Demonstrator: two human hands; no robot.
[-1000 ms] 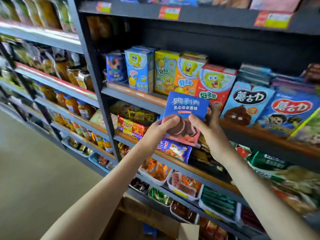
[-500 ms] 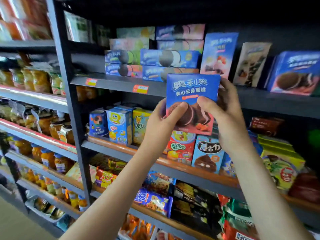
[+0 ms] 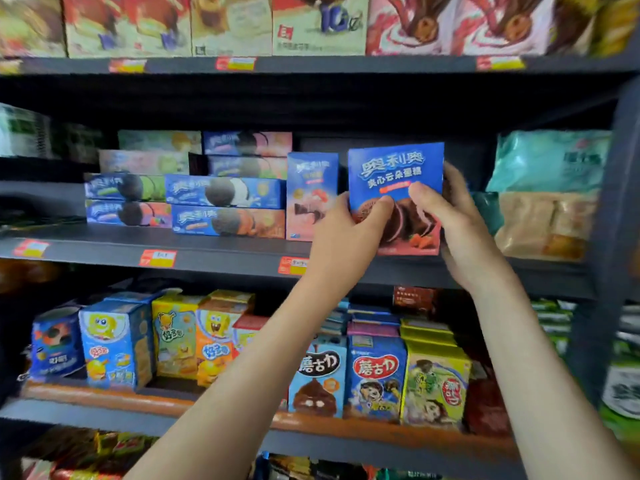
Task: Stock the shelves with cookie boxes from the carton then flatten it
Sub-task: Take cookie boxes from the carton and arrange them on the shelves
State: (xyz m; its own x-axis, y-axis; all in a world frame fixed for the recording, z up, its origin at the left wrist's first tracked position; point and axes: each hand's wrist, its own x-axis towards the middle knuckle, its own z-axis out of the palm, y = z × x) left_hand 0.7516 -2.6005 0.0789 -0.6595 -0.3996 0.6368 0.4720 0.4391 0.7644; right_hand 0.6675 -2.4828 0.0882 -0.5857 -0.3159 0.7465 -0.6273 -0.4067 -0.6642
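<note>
Head view: a blue cookie box [image 3: 394,174] with white lettering and a picture of dark sandwich cakes stands upright at the front of the middle shelf [image 3: 214,252], its lower edge level with the shelf's lip; whether it rests on the board cannot be told. Both hands hold it. The left hand [image 3: 346,237] grips the lower left corner, thumb laid across the front face, the other fingers [image 3: 337,211] curled round the side. The right hand [image 3: 460,230] clamps the right edge, thumb pressed on the front just under the lettering, the rest of it wrapped behind the box. Both bare forearms reach up from the bottom of the frame.

Just left of the held box stands a similar upright box [image 3: 311,195], with a narrow gap between them. Further left, flat boxes [image 3: 221,192] lie stacked in several layers. To the right sit pale bags [image 3: 547,195]. Red and yellow price tags [image 3: 157,258] line the shelf's front. The lower shelf [image 3: 104,393] carries cartoon snack boxes [image 3: 117,344], and the top shelf [image 3: 346,64] holds blurred cartons
</note>
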